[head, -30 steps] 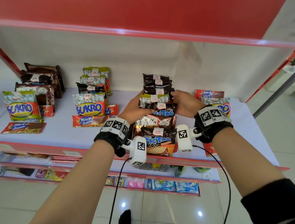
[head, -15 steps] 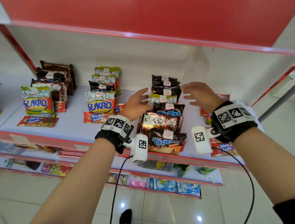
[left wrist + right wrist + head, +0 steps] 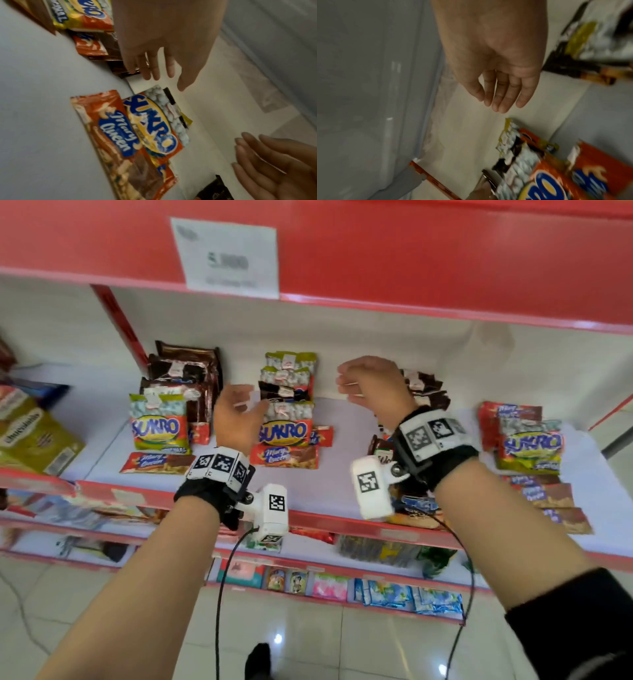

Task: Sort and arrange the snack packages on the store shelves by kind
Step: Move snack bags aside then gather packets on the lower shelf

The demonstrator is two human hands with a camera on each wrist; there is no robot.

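Snack packs lie in groups on the white shelf [image 3: 342, 491]. A Sukro pack [image 3: 159, 428] and a Mary Queen pack [image 3: 156, 462] lie at the left, with brown packs [image 3: 185, 368] behind them. In the middle is a second Sukro stack [image 3: 286, 431] [image 3: 154, 129] with a Mary Queen pack [image 3: 284, 455] [image 3: 116, 135]. My left hand [image 3: 250, 404] [image 3: 154, 73] hovers just left of this stack, fingers relaxed and empty. My right hand [image 3: 346, 386] [image 3: 498, 102] is raised, empty, in front of the dark Tic Tac stack [image 3: 424, 385]. A third Sukro pack [image 3: 531, 446] lies at the right.
A white price tag [image 3: 226, 258] hangs on the red upper shelf edge. A yellow box [image 3: 30, 433] stands on the neighbouring shelf at far left. Red Mary Queen packs [image 3: 548, 494] lie near the front right edge. Lower shelves [image 3: 394, 594] hold more packets.
Both hands let go of the centre stack of dark packs, lifted and shifted left. The left hand now hovers by the middle Sukro stack. The head view swung up and left.
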